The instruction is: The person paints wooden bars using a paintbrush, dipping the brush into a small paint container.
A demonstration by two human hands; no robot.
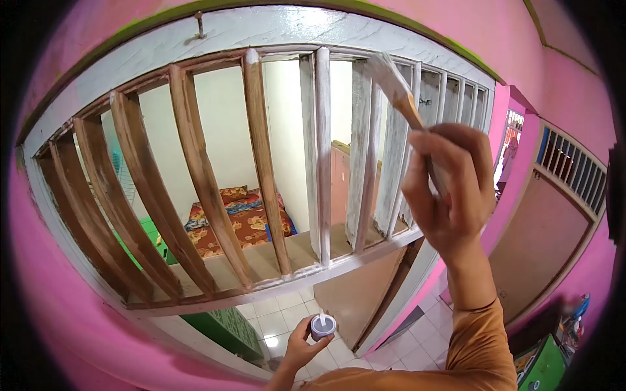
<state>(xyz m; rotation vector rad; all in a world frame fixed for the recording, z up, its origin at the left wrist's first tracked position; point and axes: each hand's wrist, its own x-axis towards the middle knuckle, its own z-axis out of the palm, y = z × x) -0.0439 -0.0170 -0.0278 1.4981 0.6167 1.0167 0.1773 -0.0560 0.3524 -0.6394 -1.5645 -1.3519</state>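
My right hand point(453, 189) is raised in front of the slatted wooden frame, its fingers wrapped round the handle of a paintbrush point(401, 94). The bristles, whitish with paint, are up by the top rail point(287, 27), near the upper ends of the slats; whether they touch is hard to tell. Low down, my left hand point(303, 345) holds a small round paint cup point(323, 326) with greyish-white paint inside and a white streak on its rim. Slats on the right, such as this white slat point(323, 156), are painted, while the brown slats point(202, 169) on the left show bare wood.
A nail point(199, 25) sticks out of the top rail. Through the slats a bed with a patterned cover point(228, 228) shows. Pink walls point(78, 326) surround the frame. A brown door point(541, 241) stands at right, a green cabinet point(544, 368) at lower right, and white floor tiles point(280, 322) lie below.
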